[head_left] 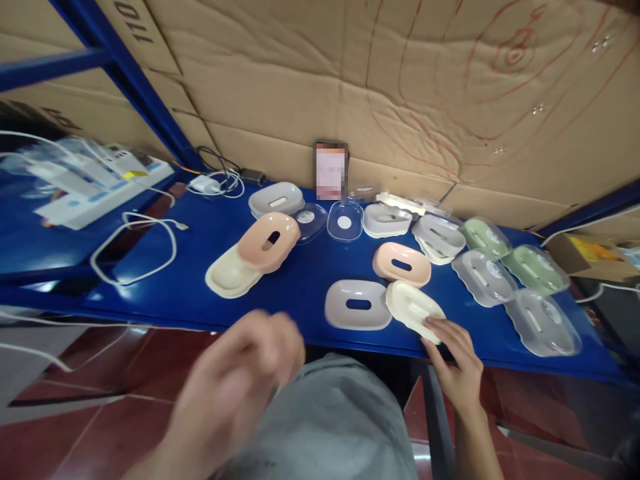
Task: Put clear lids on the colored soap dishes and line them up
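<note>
My right hand [455,360] pinches the near end of a cream soap dish [410,303], fingers on top and thumb at the edge. This dish lies tilted against a grey soap dish [350,317] with a slot in its base. Just behind them sits a pink soap dish [393,273]. My left hand [245,373] hangs in front of the table edge, curled and smeared by motion, so its grip does not show. Beyond it, another pink dish [260,250] rests partly over a cream tray [230,277].
Several grey and green dishes with clear lids [543,323] stand at the right. Clear lids [345,230] and a grey dish [275,200] are at the back, before a phone [331,170] leaning on cardboard. A power strip [100,193] and white cable [173,250] lie left.
</note>
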`<state>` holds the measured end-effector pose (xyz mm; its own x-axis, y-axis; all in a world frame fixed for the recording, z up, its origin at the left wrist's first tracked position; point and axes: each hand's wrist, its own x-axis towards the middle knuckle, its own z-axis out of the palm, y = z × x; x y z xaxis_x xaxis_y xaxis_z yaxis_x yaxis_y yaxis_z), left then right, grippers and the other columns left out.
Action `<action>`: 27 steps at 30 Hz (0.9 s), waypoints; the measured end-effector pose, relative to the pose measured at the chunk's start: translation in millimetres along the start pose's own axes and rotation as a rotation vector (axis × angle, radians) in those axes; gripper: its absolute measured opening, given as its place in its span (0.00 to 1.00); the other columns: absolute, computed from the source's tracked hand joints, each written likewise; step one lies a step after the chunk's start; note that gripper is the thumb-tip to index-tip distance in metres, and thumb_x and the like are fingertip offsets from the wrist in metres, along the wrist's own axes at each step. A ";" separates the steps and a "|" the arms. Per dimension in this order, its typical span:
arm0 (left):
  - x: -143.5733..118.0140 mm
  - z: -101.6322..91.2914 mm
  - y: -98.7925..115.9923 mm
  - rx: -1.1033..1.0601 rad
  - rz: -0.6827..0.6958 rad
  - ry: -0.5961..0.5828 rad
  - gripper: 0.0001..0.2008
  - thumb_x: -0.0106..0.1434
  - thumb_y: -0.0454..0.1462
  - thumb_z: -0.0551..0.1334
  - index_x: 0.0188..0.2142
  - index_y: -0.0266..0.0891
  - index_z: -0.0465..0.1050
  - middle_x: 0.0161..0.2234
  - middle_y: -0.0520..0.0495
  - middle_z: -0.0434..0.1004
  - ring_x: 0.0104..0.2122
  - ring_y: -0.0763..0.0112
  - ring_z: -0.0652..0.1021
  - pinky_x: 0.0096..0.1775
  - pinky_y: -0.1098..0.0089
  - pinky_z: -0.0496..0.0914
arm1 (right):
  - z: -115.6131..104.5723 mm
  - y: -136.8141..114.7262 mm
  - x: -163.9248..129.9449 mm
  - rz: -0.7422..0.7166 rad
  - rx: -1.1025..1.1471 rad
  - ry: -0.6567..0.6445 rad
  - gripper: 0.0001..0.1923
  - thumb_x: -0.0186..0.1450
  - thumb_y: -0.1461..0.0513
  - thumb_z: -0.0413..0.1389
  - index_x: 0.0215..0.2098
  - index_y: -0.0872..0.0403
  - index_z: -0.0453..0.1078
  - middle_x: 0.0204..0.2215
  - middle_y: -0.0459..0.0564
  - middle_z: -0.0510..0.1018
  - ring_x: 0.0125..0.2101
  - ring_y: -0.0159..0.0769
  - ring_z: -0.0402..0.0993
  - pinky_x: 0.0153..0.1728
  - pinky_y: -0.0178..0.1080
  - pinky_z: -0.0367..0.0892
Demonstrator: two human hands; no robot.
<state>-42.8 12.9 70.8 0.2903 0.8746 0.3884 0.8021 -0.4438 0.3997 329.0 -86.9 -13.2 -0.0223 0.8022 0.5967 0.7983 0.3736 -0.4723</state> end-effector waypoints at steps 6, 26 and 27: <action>-32.4 -2.8 30.7 -1.532 -0.729 -0.019 0.11 0.67 0.45 0.64 0.35 0.39 0.71 0.28 0.51 0.69 0.26 0.73 0.70 0.28 0.73 0.70 | 1.1 2.7 2.1 -0.007 0.027 -0.065 0.17 0.70 0.65 0.65 0.56 0.45 0.79 0.51 0.51 0.84 0.53 0.50 0.80 0.55 0.56 0.74; -51.0 42.6 17.2 -1.438 -0.659 -0.017 0.17 0.63 0.49 0.75 0.33 0.38 0.79 0.26 0.50 0.76 0.26 0.73 0.73 0.31 0.71 0.68 | -18.8 16.0 -3.7 0.052 -0.017 -0.165 0.13 0.73 0.60 0.63 0.54 0.43 0.79 0.53 0.50 0.83 0.57 0.50 0.77 0.58 0.57 0.70; -51.6 44.3 16.1 -1.422 -0.654 -0.013 0.16 0.62 0.48 0.75 0.32 0.38 0.79 0.26 0.50 0.76 0.26 0.73 0.73 0.31 0.71 0.67 | -18.2 15.7 -3.5 0.051 -0.019 -0.165 0.12 0.73 0.60 0.63 0.54 0.43 0.79 0.53 0.50 0.83 0.57 0.50 0.77 0.58 0.57 0.70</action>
<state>-21.7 -30.8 20.4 0.1124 0.9801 -0.1638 -0.3445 0.1931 0.9187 352.5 -92.4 -10.9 -0.0788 0.8860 0.4570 0.8121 0.3229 -0.4860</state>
